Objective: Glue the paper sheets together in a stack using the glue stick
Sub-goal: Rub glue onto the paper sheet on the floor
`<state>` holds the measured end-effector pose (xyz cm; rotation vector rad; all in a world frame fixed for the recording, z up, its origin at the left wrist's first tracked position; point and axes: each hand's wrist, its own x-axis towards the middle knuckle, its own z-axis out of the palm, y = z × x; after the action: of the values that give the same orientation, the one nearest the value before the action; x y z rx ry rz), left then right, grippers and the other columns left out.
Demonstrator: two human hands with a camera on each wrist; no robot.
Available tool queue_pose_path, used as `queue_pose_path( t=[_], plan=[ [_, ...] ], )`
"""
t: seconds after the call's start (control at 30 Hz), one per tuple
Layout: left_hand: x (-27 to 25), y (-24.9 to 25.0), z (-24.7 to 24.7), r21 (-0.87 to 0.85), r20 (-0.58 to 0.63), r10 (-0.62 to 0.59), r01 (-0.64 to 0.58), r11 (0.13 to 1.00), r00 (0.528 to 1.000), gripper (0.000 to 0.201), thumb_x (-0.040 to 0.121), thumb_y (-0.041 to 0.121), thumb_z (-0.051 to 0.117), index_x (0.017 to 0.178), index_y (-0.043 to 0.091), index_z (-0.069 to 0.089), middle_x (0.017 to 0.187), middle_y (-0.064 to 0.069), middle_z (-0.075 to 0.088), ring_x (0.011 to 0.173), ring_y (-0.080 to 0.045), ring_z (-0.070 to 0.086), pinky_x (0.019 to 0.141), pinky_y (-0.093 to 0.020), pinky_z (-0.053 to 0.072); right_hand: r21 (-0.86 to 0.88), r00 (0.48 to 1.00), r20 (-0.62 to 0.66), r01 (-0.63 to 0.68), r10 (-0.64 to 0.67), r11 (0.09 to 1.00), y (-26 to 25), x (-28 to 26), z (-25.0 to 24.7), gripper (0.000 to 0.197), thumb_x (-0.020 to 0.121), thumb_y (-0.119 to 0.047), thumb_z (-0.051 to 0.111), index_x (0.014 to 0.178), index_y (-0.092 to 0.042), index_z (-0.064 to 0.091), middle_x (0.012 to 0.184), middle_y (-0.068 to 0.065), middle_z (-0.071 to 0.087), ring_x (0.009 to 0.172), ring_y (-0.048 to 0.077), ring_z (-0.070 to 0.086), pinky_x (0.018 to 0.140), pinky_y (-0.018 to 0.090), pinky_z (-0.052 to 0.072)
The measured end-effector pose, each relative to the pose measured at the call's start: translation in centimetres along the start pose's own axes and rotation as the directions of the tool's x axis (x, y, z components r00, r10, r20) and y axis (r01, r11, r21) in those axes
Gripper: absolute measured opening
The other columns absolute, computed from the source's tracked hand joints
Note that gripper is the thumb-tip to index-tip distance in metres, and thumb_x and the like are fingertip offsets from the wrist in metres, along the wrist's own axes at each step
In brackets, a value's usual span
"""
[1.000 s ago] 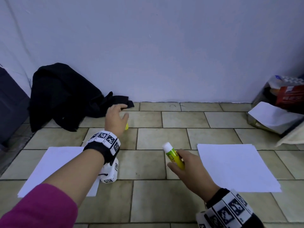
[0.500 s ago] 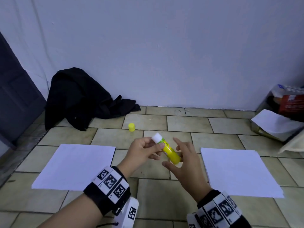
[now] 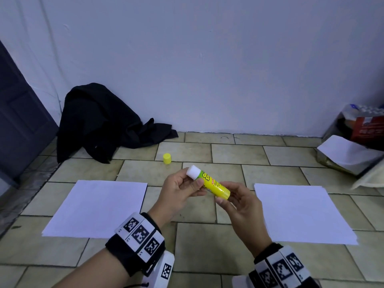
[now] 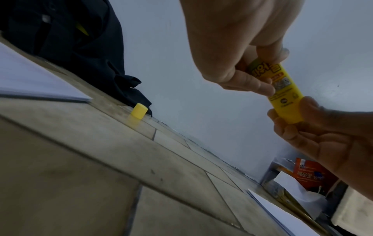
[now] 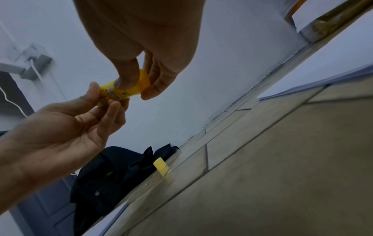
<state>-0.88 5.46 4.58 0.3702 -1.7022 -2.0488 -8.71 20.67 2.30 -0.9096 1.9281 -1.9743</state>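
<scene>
**Where everything sits on the floor**

I see my two hands meeting above the floor [image 3: 207, 246], midway between two paper sheets: one sheet [image 3: 97, 206] lies to the left, the other sheet [image 3: 301, 213] to the right. My left hand [image 3: 180, 192] and right hand [image 3: 243, 202] share the glue stick [image 3: 214, 185]. Beyond them the cap [image 3: 166, 158] stands alone on the floor. Behind it, at the wall [image 3: 207, 69], a heap of cloth [image 3: 99, 121] lies to the left. A box [image 3: 367, 129] sits in the far right corner.
</scene>
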Motion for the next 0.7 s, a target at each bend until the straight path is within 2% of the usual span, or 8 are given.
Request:
queue_pose_path(
  t=[0.1,0.2,0.33,0.4,0.47,0.57,0.63,0.7],
  plan=[
    [-0.1,0.1,-0.1,-0.024,0.025,0.020,-0.019,1.000,1.000,0.010,0.085,-0.001,0.057,0.094,0.002,0.060,0.073,0.000,0.071,0.071,-0.011,0.069,0.070,-0.026,0.059,0.034,0.997,0.074,-0.030,0.028,0.999,0.0,0.0,-0.2,0.029,0.081,0.007,0.068,0.099,-0.015,0.065,0.096,-0.001,0.072,0.088,0.014,0.068,0.079,0.022,0.053],
    [-0.3,0.1,-0.1,-0.035,0.032,0.029,-0.027,0.999,0.999,0.018,0.078,0.011,0.059,0.094,0.002,0.060,0.074,-0.001,0.071,0.072,-0.012,0.069,0.070,-0.026,0.058,0.033,0.990,0.130,-0.057,0.052,0.998,-0.1,-0.1,-0.1,0.024,0.085,0.000,0.066,0.099,-0.018,0.063,0.093,-0.007,0.072,0.084,0.006,0.067,0.076,0.018,0.051],
    [-0.5,-0.4,0.5,-0.090,-0.017,0.009,-0.010,0.996,1.000,0.024,0.079,0.021,0.057,0.094,0.003,0.060,0.079,-0.005,0.068,0.063,-0.010,0.062,0.065,-0.025,0.056,-0.277,0.991,0.127,0.086,-0.053,0.957,0.3,-0.3,0.5,0.010,0.086,-0.031,0.055,0.096,-0.031,0.055,0.067,-0.014,0.059,0.063,0.002,0.053,0.057,0.010,0.038],
    [-0.7,-0.5,1.0,-0.130,-0.038,-0.002,-0.003,0.991,0.999,0.024,0.081,0.023,0.055,0.094,0.003,0.059,0.090,-0.015,0.067,0.056,-0.009,0.052,0.058,-0.020,0.048,-0.388,0.985,0.162,0.126,-0.067,0.913,0.4,-0.4,0.5,0.014,0.087,-0.040,0.048,0.096,-0.029,0.051,0.060,-0.013,0.049,0.062,0.003,0.049,0.055,0.012,0.035],
    [-0.8,-0.3,1.3,-0.137,-0.029,0.004,-0.008,0.991,1.000,0.021,0.087,0.023,0.055,0.095,0.004,0.057,0.091,-0.014,0.069,0.052,-0.008,0.044,0.054,-0.018,0.041,-0.425,0.977,0.203,0.152,-0.069,0.893,0.3,-0.5,0.5,0.021,0.087,-0.053,0.039,0.092,-0.034,0.046,0.059,-0.014,0.047,0.063,0.002,0.049,0.055,0.012,0.033],
    [-0.9,-0.1,1.5,-0.142,0.005,0.018,-0.017,0.990,1.000,0.024,0.090,0.025,0.053,0.096,0.003,0.056,0.086,-0.006,0.072,0.052,-0.008,0.041,0.053,-0.018,0.040,-0.372,0.968,0.222,0.198,-0.121,0.907,-0.1,-0.9,0.7,0.021,0.088,-0.055,0.034,0.080,-0.037,0.042,0.060,-0.019,0.050,0.058,0.003,0.047,0.054,0.011,0.031],
    [-1.0,-0.2,1.7,-0.163,0.007,0.018,-0.016,0.986,1.000,0.027,0.087,0.027,0.050,0.096,0.002,0.055,0.084,-0.006,0.071,0.053,-0.007,0.041,0.053,-0.018,0.040,-0.274,0.972,0.202,0.178,-0.124,0.945,-0.4,-1.0,0.8,0.021,0.088,-0.052,0.037,0.077,-0.036,0.046,0.057,-0.016,0.048,0.053,0.005,0.043,0.053,0.013,0.031],
    [-1.2,-0.4,2.0,-0.192,0.013,0.022,-0.019,0.981,1.000,0.031,0.086,0.033,0.056,0.094,0.003,0.056,0.084,-0.009,0.068,0.054,-0.008,0.041,0.053,-0.018,0.040,-0.121,0.976,0.192,0.125,-0.100,0.985,-0.7,-1.2,0.9,0.022,0.087,-0.047,0.042,0.078,-0.031,0.052,0.053,-0.014,0.042,0.050,0.004,0.037,0.051,0.015,0.032]
  ],
)
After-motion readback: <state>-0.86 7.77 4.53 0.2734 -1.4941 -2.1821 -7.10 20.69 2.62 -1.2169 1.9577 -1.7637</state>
